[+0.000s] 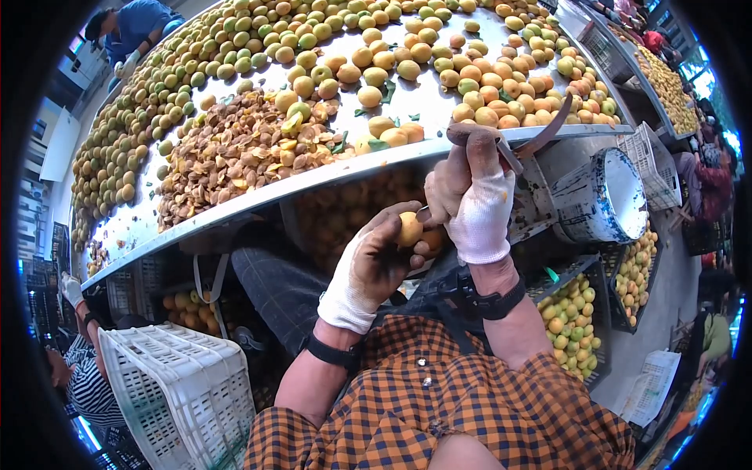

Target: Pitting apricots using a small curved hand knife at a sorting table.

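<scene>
My left hand [376, 258], in a soiled white work glove, holds an apricot [410, 229] above my lap. My right hand [473, 188], gloved the same way, grips a knife with a curved blade [549, 129] that sticks out past the table edge. A thin metal piece shows between my right fingers and the fruit. In front of me, a metal-topped table [411, 106] bears many apricots [370, 76] and a heap of brown pits with bits of flesh [235, 147]. Part of a second fruit shows beneath my right fingers.
A white plastic crate [182, 388] stands at my left, near a person in stripes [88, 376]. At my right are a paint-stained bucket [623, 194] and dark crates of apricots [570, 323]. Another person in blue [138, 29] works at the table's far left.
</scene>
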### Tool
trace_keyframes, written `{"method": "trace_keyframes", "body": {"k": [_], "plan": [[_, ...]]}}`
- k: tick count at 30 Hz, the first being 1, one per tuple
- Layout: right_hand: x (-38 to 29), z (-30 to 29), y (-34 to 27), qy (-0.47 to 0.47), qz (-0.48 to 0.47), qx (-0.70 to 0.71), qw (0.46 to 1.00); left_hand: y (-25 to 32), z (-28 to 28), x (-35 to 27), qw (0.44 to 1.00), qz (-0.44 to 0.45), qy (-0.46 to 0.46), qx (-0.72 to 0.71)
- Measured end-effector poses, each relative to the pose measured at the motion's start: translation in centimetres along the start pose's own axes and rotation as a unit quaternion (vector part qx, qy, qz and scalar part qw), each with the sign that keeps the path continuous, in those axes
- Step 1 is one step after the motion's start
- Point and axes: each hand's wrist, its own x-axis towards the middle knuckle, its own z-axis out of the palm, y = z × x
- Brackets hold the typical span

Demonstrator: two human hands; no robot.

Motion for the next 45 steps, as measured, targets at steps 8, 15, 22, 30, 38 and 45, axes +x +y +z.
{"method": "trace_keyframes", "body": {"k": [8,15,22,30,38,45], "plan": [[2.3,-2.7,2.8,0.019,0.091,0.205,0.974,0.6,1.1,0.0,0.994,0.027,0.064,0.079],[1.6,-2.0,4.0,0.009,0.091,0.125,0.988,-0.8,0.5,1.5,0.964,0.137,0.184,0.135],[0.1,-0.9,5.4,-0.027,0.059,-0.003,0.998,-1.5,-2.4,2.6,0.899,0.167,0.205,0.350],[0.6,-3.0,5.8,0.008,0.052,-0.022,0.998,0.1,-3.7,3.5,0.969,0.051,0.232,0.065],[2.5,-2.3,7.9,-0.011,-0.065,-0.184,0.981,-0.2,-4.0,2.1,0.964,0.090,0.250,0.006],[2.3,-0.6,5.6,0.008,-0.006,-0.037,0.999,-0.5,-4.9,2.3,0.963,0.111,0.216,-0.115]]}}
